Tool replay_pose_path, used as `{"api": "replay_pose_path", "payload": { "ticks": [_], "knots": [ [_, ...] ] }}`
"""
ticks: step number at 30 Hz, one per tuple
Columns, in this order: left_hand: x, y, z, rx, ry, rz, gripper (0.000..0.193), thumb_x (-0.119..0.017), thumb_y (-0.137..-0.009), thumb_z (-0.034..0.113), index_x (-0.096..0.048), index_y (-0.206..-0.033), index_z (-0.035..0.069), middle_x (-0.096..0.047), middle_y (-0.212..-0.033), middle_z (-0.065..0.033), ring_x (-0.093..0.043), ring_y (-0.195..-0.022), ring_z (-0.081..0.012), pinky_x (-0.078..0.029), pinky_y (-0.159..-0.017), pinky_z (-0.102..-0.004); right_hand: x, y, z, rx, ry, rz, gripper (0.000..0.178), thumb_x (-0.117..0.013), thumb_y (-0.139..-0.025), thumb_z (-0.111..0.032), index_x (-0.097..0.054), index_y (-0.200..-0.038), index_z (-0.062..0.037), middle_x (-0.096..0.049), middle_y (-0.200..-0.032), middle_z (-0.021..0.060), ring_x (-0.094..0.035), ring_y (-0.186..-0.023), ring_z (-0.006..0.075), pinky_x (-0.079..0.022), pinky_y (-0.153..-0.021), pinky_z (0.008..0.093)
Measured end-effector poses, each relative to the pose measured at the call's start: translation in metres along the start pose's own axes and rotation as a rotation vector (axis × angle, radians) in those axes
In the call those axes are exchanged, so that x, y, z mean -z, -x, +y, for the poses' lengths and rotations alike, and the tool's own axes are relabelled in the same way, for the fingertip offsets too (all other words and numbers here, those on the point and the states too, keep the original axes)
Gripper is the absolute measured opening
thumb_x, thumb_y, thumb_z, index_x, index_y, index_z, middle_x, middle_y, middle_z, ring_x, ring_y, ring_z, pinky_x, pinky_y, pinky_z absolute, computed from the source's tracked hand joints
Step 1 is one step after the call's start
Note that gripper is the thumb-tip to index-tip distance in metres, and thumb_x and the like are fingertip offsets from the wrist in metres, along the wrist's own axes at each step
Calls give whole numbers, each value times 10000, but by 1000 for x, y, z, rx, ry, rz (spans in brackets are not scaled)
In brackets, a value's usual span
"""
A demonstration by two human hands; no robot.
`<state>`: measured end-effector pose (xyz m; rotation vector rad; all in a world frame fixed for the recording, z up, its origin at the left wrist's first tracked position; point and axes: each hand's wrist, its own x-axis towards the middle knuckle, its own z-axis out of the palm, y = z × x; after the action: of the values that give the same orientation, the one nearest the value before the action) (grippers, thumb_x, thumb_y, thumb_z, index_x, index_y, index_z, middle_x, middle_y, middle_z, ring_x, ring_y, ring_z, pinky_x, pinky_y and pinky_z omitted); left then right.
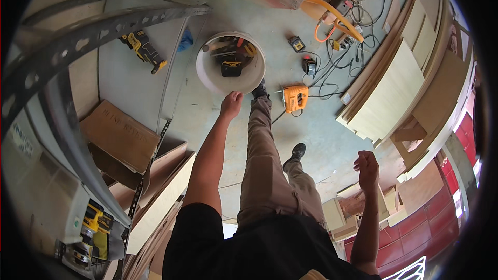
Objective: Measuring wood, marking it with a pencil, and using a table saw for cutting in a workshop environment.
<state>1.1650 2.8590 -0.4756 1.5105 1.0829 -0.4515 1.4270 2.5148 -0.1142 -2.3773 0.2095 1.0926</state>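
Note:
My left hand (232,105) is closed in a loose fist just short of the near rim of a white bucket (201,67), and nothing shows in it. I cannot tell whether it touches the rim. Inside the bucket are a black-and-yellow battery-like block (231,68) and several hand tools, some with red or yellow handles. Out to the right, my right hand (367,170) hangs in the air, fingers half curled and slightly apart, holding nothing I can see. An orange jigsaw (295,98) lies on the floor right of the bucket, beside my forward foot.
Left stands a perforated metal shelf frame (104,33) with a yellow-black cordless tool (144,49) and a cardboard box (119,135). Cables (332,67), a battery (296,43) and a charger (309,66) lie on the floor ahead right. Plywood sheets (386,96) are stacked at right.

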Motion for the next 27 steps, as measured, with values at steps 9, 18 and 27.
{"api": "replay_pose_path", "payload": {
  "ticks": [9, 18, 27],
  "knots": [
    [-18, -28, 26, 24, 65, -58, 398, -565, -950, 362, -639, -1103, 3, -704, -1063, -151, -676, -1002, -275, -510, -855, -354, -42, -7, -26, 16, 353, -271, 208, -644, -910, -173, -614, -1048, -21, -683, -837, 151, -673, -739, 247, -523, -644, 334],
    [-20, -60, 8, 31, -71, -46, 376, -571, -941, 366, -644, -1084, 27, -703, -1051, -151, -678, -983, -281, -518, -840, -378, -77, -184, -193, 746, 437, -18, 135, -687, -859, -70, -636, -975, -24, -635, -837, 99, -636, -782, 252, -512, -723, 355],
    [-34, -106, 10, 48, -33, -46, 407, -560, -940, 388, -641, -1109, 26, -699, -1065, -156, -674, -991, -293, -517, -856, -380, -117, -362, -373, 1368, 898, 297, 431, -503, -955, -465, -634, -1029, -61, -661, -956, 182, -614, -976, 297, -507, -722, 488]
  ]
}}
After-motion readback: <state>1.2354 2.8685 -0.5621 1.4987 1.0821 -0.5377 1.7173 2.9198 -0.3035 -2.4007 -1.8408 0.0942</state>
